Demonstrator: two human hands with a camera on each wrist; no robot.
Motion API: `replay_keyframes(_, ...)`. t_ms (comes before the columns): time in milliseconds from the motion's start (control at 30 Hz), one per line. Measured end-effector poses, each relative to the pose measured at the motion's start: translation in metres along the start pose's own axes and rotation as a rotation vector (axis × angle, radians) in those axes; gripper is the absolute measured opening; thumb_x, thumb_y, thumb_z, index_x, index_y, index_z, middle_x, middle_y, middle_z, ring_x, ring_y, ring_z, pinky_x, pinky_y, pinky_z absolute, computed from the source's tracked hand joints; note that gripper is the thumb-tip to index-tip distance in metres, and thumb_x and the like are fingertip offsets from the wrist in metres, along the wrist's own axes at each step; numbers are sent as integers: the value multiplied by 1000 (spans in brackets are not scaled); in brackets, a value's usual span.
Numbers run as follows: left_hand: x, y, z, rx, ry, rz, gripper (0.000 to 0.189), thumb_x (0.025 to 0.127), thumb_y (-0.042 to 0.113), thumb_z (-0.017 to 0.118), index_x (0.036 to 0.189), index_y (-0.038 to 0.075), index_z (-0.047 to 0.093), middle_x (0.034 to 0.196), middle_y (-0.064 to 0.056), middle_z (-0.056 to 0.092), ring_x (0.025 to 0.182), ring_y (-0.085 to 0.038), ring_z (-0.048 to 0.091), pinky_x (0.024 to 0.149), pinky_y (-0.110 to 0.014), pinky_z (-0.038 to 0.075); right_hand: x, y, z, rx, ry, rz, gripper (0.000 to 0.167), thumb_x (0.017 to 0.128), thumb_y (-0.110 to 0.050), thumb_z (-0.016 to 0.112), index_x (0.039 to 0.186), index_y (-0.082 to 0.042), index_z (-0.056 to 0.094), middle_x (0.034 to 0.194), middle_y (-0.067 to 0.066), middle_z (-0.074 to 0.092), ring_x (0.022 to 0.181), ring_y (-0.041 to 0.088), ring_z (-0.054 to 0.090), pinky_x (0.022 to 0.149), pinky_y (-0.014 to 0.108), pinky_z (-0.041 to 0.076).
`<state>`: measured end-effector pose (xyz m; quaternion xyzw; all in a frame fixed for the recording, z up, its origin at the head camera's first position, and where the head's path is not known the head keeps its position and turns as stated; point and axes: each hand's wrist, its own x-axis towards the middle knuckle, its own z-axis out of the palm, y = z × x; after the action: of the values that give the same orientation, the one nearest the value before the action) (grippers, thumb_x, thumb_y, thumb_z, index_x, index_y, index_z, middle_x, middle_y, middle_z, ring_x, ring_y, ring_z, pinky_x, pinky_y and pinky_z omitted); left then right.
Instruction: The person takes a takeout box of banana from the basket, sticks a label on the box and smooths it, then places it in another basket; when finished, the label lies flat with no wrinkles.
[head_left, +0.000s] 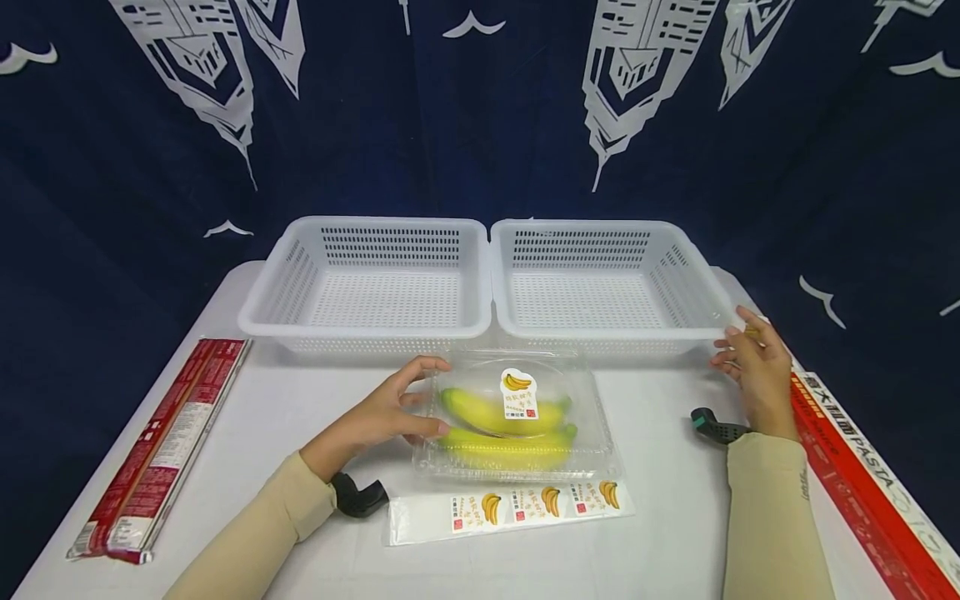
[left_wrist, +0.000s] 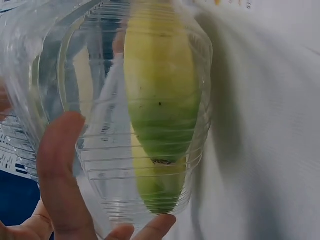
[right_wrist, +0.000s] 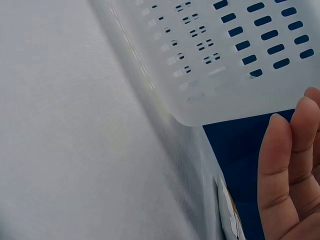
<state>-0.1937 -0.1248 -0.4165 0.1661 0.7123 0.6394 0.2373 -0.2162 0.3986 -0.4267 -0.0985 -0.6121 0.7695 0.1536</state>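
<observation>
A clear plastic clamshell box (head_left: 600, 433) lies at mid-table with yellow-green bananas (head_left: 498, 454) inside, and a banana sticker (head_left: 519, 396) is on its lid. My left hand (head_left: 386, 408) holds the box by its left end, thumb toward the front and fingers toward the back. Close up in the left wrist view, fingers rest against the ribbed side of the box beside the banana tips (left_wrist: 162, 175). My right hand (head_left: 761, 367) is by the front right corner of the right white basket (head_left: 615, 333); its fingers are loosely bent and nothing is seen gripped in them.
A second white basket (head_left: 367, 329) stands left of the first at the back. In front of the box lies a strip of banana stickers (head_left: 510, 510). Red packages (head_left: 168, 450) lie at the left, and a red and white pasta package (head_left: 877, 483) lies along the right edge.
</observation>
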Motion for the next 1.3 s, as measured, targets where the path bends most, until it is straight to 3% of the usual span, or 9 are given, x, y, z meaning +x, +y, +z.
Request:
replay_keyframes(300, -11, 16, 6, -1, -45, 6, 75, 88, 7, 83, 153, 11, 47, 170, -22, 25, 139, -49, 51, 67, -36, 58, 0, 0, 3, 16, -5, 9, 54, 110, -19, 66, 161, -22, 50, 91, -4, 76, 69, 11, 71, 71, 19, 61)
replay_keyframes(567, -18, 34, 16, -68, -77, 65, 77, 87, 6, 80, 154, 4, 41, 163, -22, 30, 143, -45, 50, 64, -30, 56, -2, -2, 4, 46, 9, 34, 57, 109, -20, 67, 163, -22, 48, 91, -3, 74, 69, 12, 71, 71, 19, 61)
replay_keyframes(900, -9, 84, 18, -39, -85, 169, 82, 86, 13, 77, 158, 8, 37, 168, -19, 28, 149, -46, 45, 67, -31, 56, -1, -2, 5, 48, 28, 36, 44, 110, -19, 67, 151, -27, 55, 90, -4, 74, 68, 11, 70, 70, 18, 61)
replay_keyframes(1033, 1, 101, 18, -19, -75, 200, 82, 87, 13, 75, 160, 14, 38, 169, -14, 28, 148, -41, 48, 69, -33, 57, 1, -2, 4, -55, 75, 30, 37, 110, -21, 65, 145, -34, 61, 90, -11, 73, 75, 5, 68, 71, 13, 55)
replay_keyframes(1100, 8, 107, 18, -15, -63, 202, 82, 87, 13, 74, 161, 17, 39, 170, -11, 28, 144, -38, 51, 70, -34, 58, 2, -1, 5, -115, 113, 41, 37, 110, -23, 65, 144, -38, 62, 100, -17, 70, 85, 2, 64, 75, 10, 52)
replay_keyframes(1167, 17, 111, 17, -12, -44, 199, 82, 88, 13, 74, 161, 19, 40, 170, -10, 28, 139, -37, 55, 70, -34, 58, 2, -1, 6, -151, 132, 59, 43, 109, -25, 66, 149, -39, 61, 126, -17, 65, 99, 0, 59, 92, 12, 50)
replay_keyframes(1233, 25, 115, 16, -11, -21, 193, 81, 88, 13, 74, 162, 20, 40, 171, -9, 27, 137, -35, 55, 70, -34, 58, 2, -2, 7, -143, 122, 85, 49, 109, -28, 66, 156, -40, 57, 147, -15, 51, 110, 1, 52, 101, 13, 46)
replay_keyframes(1300, 33, 119, 14, -9, 5, 188, 81, 88, 13, 74, 162, 21, 41, 172, -11, 25, 136, -35, 56, 70, -34, 58, 1, -2, 7, -88, 86, 90, 52, 110, -29, 65, 160, -37, 53, 154, -13, 42, 113, 2, 52, 103, 16, 50)
